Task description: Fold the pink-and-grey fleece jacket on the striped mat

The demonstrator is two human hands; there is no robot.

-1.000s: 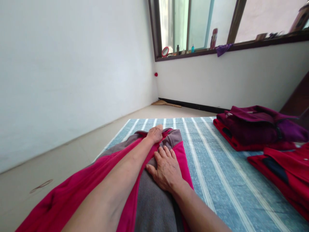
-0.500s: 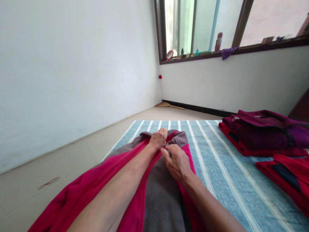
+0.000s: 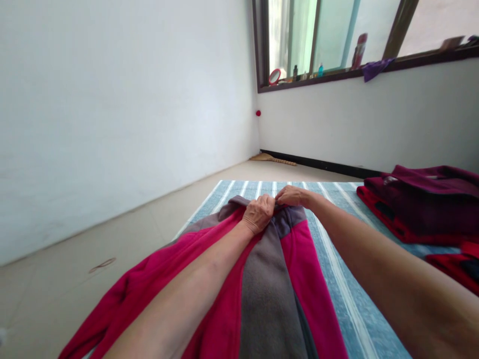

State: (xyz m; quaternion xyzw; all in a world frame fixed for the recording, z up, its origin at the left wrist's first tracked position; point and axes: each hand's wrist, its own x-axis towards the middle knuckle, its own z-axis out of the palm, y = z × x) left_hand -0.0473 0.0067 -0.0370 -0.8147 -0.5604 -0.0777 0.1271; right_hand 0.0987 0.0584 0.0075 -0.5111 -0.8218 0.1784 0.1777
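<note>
A pink and grey jacket [image 3: 269,294] lies spread over the striped cloth [image 3: 359,299], its collar end away from me. My left hand [image 3: 259,213] is closed on the fabric near the collar, knuckles up. Just beyond and to the right, my right hand [image 3: 291,196] pinches the collar's edge, its fingertips almost touching the left hand. What exactly lies between the right fingertips is too small to make out. One pink sleeve hangs toward the lower left.
Folded maroon and red clothes [image 3: 430,204] are stacked at the right, with another red folded garment [image 3: 456,269] nearer me. A broom [image 3: 275,159] lies on the floor by the corner. A looped cord [image 3: 102,265] is on the floor at left. Small items line the windowsill [image 3: 337,76].
My right hand has moved up and forward from the jacket's front to the collar edge. My left hand keeps its grip. The view has shifted slightly left.
</note>
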